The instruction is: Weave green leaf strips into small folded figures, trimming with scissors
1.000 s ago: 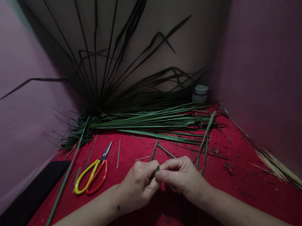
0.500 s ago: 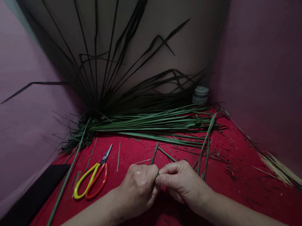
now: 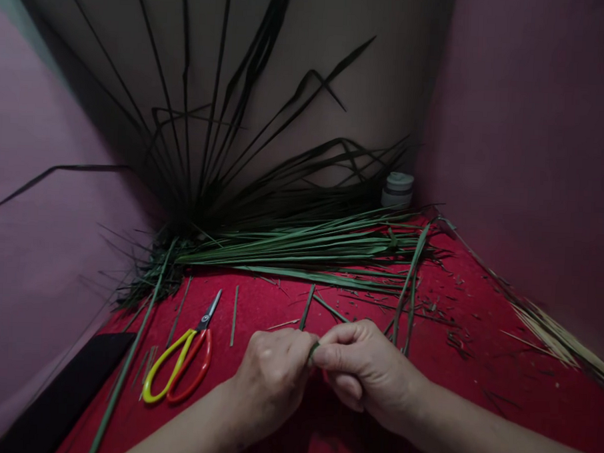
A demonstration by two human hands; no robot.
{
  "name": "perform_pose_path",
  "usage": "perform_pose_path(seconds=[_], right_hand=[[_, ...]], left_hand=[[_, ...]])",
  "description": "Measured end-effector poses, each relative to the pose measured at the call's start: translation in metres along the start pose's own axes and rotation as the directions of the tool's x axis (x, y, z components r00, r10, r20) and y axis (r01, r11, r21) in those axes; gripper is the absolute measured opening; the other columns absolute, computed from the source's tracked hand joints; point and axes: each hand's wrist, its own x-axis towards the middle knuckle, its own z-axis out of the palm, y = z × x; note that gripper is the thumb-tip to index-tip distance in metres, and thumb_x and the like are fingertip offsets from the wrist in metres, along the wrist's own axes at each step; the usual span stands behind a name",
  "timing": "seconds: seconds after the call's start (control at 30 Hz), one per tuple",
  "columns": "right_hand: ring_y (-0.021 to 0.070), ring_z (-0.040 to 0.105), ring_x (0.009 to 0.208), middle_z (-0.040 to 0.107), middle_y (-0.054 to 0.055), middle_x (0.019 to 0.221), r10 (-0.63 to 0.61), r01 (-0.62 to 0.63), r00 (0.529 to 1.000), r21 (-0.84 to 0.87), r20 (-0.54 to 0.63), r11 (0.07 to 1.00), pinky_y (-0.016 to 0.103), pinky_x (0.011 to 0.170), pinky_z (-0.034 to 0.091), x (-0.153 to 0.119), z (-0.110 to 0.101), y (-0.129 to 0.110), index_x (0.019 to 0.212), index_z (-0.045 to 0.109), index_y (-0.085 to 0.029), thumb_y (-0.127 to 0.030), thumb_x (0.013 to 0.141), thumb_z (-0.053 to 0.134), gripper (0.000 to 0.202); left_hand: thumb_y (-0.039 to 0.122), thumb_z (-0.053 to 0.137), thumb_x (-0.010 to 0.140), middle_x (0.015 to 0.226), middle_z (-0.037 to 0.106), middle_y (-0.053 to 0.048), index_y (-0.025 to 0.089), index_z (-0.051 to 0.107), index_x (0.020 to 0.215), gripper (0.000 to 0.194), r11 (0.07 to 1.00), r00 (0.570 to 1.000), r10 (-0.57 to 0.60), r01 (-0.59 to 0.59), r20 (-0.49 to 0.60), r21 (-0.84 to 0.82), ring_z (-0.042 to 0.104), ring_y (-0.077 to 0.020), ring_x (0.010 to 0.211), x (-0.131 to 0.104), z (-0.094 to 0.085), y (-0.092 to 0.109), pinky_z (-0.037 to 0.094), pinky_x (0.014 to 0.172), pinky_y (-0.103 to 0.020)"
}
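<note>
"Green leaf bit (image 3: 314, 353), where is it?"
"Right of the scissors (image 3: 204, 320), pinched by the right hand (image 3: 370, 370), clasped by the left hand (image 3: 276, 369)."
"What's around the scissors?"
"Thin strip (image 3: 235, 316) right, long stalk (image 3: 131, 352) left, leaf pile (image 3: 301, 248) beyond."

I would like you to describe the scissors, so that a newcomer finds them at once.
Start from the long pile of green leaves across the red surface. In front of it, to the left of the person's left hand, lie the scissors. One handle is bright yellow and the other red, unlike the thin, dull strips beside them.
</note>
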Motion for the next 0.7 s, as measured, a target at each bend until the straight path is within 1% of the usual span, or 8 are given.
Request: perform_pose_path(seconds=[0.1,0.17,0.23,0.33,0.4,0.53,0.63,0.7], right_hand=[[0.0031,0.032,0.026,0.045,-0.006,0.033,-0.031,0.029,0.999,0.075,0.024,0.997,0.016,0.029,0.025,0.001,-0.002,-0.004,0.059,0.059,-0.011,-0.028,0.067,0.07,0.022],[0.0044,0.038,0.029,0.05,-0.004,0.038,-0.054,0.054,0.999,0.125,-0.001,0.991,0.016,0.031,0.029,0.002,-0.004,-0.007,0.064,0.061,-0.011,-0.027,0.068,0.069,0.019],[0.0057,0.044,0.033,0.055,-0.002,0.044,-0.057,0.065,0.997,0.158,-0.055,0.985,0.016,0.032,0.034,0.004,-0.007,-0.009,0.067,0.062,-0.011,-0.029,0.068,0.069,0.019],[0.008,0.051,0.039,0.059,0.0,0.05,-0.055,0.07,0.994,0.177,-0.092,0.982,0.018,0.036,0.04,0.005,-0.01,-0.01,0.071,0.062,-0.011,-0.03,0.067,0.071,0.021],[0.0086,0.053,0.041,0.06,0.001,0.051,-0.058,0.071,0.996,0.184,-0.074,0.98,0.018,0.037,0.042,0.005,-0.011,-0.01,0.072,0.062,-0.01,-0.03,0.069,0.069,0.021],[0.0075,0.051,0.038,0.059,0.001,0.05,-0.024,0.032,0.998,0.158,-0.051,0.987,0.017,0.036,0.04,0.005,-0.011,-0.006,0.07,0.062,-0.009,-0.03,0.072,0.066,0.022],[0.0078,0.051,0.039,0.059,0.002,0.051,-0.009,0.016,0.999,0.154,-0.041,0.988,0.017,0.036,0.041,0.005,-0.01,-0.005,0.07,0.062,-0.009,-0.03,0.073,0.066,0.022],[0.0081,0.052,0.04,0.06,0.002,0.052,-0.016,0.02,1.0,0.162,-0.026,0.987,0.017,0.037,0.041,0.006,-0.01,-0.005,0.071,0.061,-0.009,-0.032,0.074,0.064,0.024]], left_hand=[[0.012,0.039,0.086,0.067,0.064,-0.003,0.018,0.051,0.092,0.015,0.992,0.996,-0.09,0.09,-0.001,-0.086,0.059,-0.0134,0.057,0.0,0.002,-0.002,0.043,0.053,-0.023],[0.012,0.04,0.086,0.076,0.067,-0.004,0.018,0.045,0.111,0.026,0.979,0.986,-0.166,0.162,-0.023,-0.121,0.062,-0.0137,0.063,0.001,0.003,-0.004,0.047,0.057,-0.023],[0.009,0.04,0.085,0.081,0.065,-0.004,0.017,0.039,0.121,0.036,0.948,0.966,-0.256,0.243,-0.039,-0.206,0.063,-0.0129,0.067,0.003,0.002,-0.004,0.048,0.06,-0.022],[0.008,0.038,0.086,0.094,0.061,-0.005,0.02,0.039,0.124,0.04,0.825,0.929,-0.369,0.321,-0.013,-0.466,0.062,-0.0114,0.077,0.008,-0.003,-0.002,0.05,0.067,-0.021],[0.01,0.041,0.087,0.102,0.059,-0.006,0.022,0.043,0.122,0.037,0.741,0.937,-0.348,0.301,0.039,-0.6,0.06,-0.0128,0.088,0.012,-0.008,0.002,0.05,0.074,-0.023],[0.012,0.046,0.086,0.096,0.059,-0.005,0.02,0.051,0.113,0.029,0.698,0.957,-0.264,0.274,0.118,-0.662,0.059,-0.0143,0.087,0.016,-0.012,0.005,0.048,0.08,-0.027],[0.014,0.047,0.085,0.091,0.059,-0.004,0.019,0.053,0.11,0.026,0.674,0.944,-0.3,0.312,0.139,-0.67,0.058,-0.0143,0.084,0.014,-0.009,0.004,0.048,0.079,-0.028],[0.015,0.047,0.086,0.091,0.06,-0.004,0.02,0.053,0.111,0.026,0.623,0.924,-0.347,0.357,0.163,-0.696,0.059,-0.0141,0.083,0.013,-0.007,0.003,0.048,0.078,-0.028]])
